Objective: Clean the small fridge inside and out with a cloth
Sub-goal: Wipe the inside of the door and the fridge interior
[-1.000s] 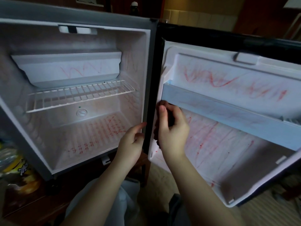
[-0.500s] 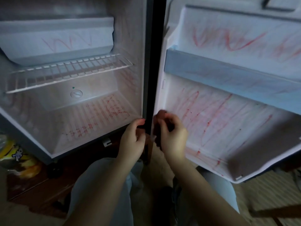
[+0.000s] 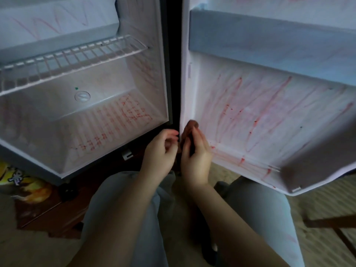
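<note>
Holding the cloth [image 3: 192, 124] bunched in my right hand [image 3: 196, 158], fingers curling round it, and pressing it into the bottom hinge-side corner of the fridge door [image 3: 194, 83], since the red scribbles [image 3: 237, 105] are running down to there. My left hand [image 3: 160, 152] is hovering just left of the door, fingers loosely curling. Honestly can't tell if it's pinching anything. The fridge cabinet [image 3: 96, 110], left of the door, is looking scribbled too.

Dim room, beige woven floor [image 3: 317, 199], reddish-brown wooden base [image 3: 48, 214] lower left, yellow snack bag [image 3: 17, 182] at left edge
</note>
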`<action>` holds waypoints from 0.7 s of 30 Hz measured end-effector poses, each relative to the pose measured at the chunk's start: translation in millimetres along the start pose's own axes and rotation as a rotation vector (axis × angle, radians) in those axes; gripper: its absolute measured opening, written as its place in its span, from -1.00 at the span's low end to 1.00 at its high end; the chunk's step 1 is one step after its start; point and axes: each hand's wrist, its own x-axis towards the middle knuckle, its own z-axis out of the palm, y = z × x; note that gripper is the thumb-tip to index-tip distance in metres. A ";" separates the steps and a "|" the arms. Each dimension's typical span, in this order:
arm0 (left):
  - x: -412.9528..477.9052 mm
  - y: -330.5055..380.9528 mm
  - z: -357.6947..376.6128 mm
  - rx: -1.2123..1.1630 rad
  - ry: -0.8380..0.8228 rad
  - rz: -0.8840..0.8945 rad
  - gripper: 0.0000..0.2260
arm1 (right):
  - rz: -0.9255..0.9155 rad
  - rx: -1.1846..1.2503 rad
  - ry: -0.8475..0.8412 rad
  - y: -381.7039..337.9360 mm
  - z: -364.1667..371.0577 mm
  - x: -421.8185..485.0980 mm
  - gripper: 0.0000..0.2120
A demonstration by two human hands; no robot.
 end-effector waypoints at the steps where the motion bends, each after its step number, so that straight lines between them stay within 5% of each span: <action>1: 0.0 0.2 1.5 0.015 0.002 0.000 -0.82 | -0.019 -0.068 -0.028 2.5 -1.1 0.5 -0.63; 8: 1.3 9.3 9.1 0.137 0.132 0.095 -0.82 | -0.161 -0.629 -0.400 6.3 -26.1 22.5 -0.56; 11: 3.9 12.7 10.5 0.216 0.194 0.159 -0.79 | -0.143 -0.764 -0.535 -9.1 -39.4 37.8 -0.71; 17: 14.0 14.4 11.0 0.144 0.206 0.051 -0.68 | -0.128 -0.648 -0.330 -9.4 -71.5 34.8 -0.61; 21: 15.2 8.8 11.4 0.051 0.215 -0.012 -0.70 | -0.169 -0.713 -0.450 -4.2 -32.0 19.6 -0.44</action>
